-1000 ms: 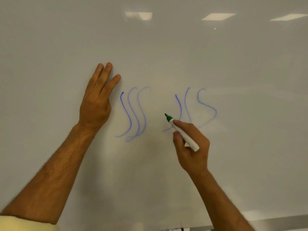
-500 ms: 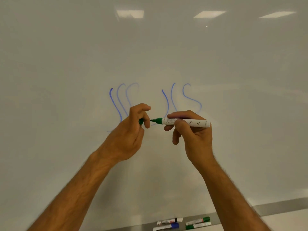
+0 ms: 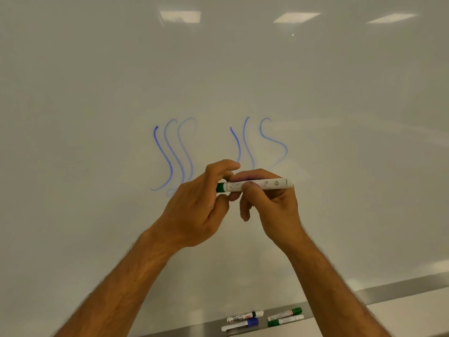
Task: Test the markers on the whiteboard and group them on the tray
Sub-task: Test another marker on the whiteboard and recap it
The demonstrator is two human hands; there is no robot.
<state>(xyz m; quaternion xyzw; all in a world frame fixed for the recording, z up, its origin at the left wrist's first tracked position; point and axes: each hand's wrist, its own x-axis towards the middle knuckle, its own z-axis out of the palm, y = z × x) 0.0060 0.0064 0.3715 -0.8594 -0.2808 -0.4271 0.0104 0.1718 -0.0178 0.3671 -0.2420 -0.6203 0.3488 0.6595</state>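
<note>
**Green marker held level between both hands at the whiteboard**

On the whiteboard [image 3: 97, 93], blue wavy strokes [image 3: 173, 156] stand left of a second blue set [image 3: 261, 142]. The left hand [image 3: 194, 207] curls its fingers around the green cap end [image 3: 220, 187] of the marker [image 3: 264, 184]. The right hand [image 3: 269, 203] pinches the white barrel, which lies level in front of the board. Below, on the metal tray [image 3: 388, 291], lie a black-capped marker [image 3: 245, 316], a blue-capped marker [image 3: 240, 325] and two green markers [image 3: 285, 317], side by side.
</note>
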